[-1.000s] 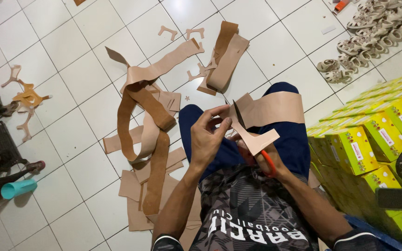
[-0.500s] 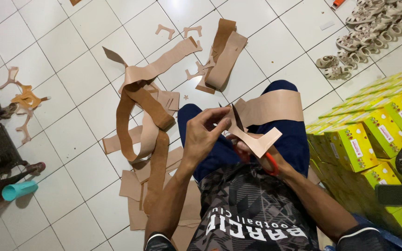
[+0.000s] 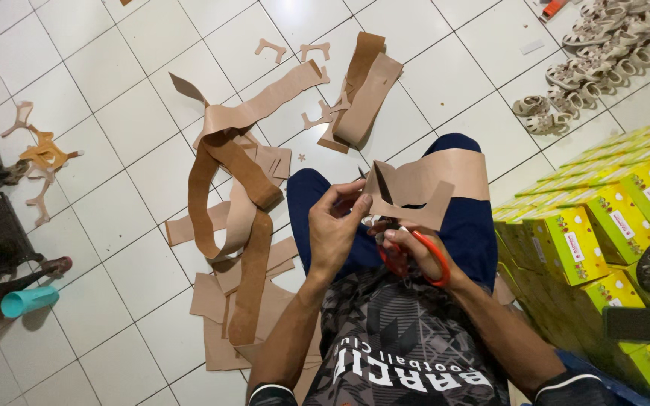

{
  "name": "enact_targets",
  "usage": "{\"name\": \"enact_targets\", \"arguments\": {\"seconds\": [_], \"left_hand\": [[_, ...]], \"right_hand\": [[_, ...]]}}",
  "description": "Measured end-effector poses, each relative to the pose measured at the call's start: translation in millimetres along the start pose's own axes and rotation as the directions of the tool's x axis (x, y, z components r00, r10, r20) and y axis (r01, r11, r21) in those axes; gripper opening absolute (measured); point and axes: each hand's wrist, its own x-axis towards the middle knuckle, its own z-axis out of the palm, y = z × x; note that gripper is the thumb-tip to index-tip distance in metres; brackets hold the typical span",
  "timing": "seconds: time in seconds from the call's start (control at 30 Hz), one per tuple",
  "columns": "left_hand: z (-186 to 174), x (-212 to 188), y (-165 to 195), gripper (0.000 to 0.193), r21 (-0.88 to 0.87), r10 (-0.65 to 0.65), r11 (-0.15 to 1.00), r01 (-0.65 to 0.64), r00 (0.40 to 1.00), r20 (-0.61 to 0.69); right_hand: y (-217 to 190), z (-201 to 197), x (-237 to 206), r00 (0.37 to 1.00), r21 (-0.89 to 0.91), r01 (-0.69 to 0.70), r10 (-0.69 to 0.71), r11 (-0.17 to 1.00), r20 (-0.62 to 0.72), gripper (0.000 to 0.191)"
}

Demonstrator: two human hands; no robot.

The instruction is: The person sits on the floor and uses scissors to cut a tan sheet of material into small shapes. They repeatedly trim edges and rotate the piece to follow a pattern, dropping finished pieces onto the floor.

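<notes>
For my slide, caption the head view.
Left hand holds tan strip; right hand works orange-handled scissors over it.

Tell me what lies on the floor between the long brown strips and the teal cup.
In the head view, only bare white floor tiles lie between the long brown strips and the teal cup; a small tan offcut sits beside the strips.

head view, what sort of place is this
Probably a small home shoe or sandal workshop, worked on a tiled floor. The right hand works orange scissors on a tan strip that the left hand steadies; cut scraps, sandals and yellow-green boxes lie around.
</notes>
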Motion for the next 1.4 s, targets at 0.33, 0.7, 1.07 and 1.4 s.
{"name": "enact_targets", "arguments": {"seconds": [0.33, 0.7, 1.07, 1.4], "left_hand": [[30, -7, -34, 0.034, -0.330, -0.079, 0.944, 0.021, 0.984, -0.162], [37, -2, -47, 0.036, -0.437, -0.119, 0.898, 0.046, 0.983, -0.140], [-12, 32, -20, 0.024, -0.420, -0.127, 0.900, 0.119, 0.992, 0.009], [-10, 19, 2, 0.027, -0.149, -0.091, 0.984, 0.096, 0.995, 0.040]], "right_hand": [[19, 6, 3, 0.987, 0.097, 0.044, -0.029, 0.994, -0.158, 0.035], [40, 12, 9, 0.953, 0.089, 0.105, -0.074, 0.991, -0.294, 0.032], [24, -15, 6, 0.962, -0.241, 0.090, -0.147, 0.966, -0.229, 0.027], [-3, -10, -3, 0.980, -0.379, 0.085, -0.147, 0.921, -0.138, 0.028]]}}
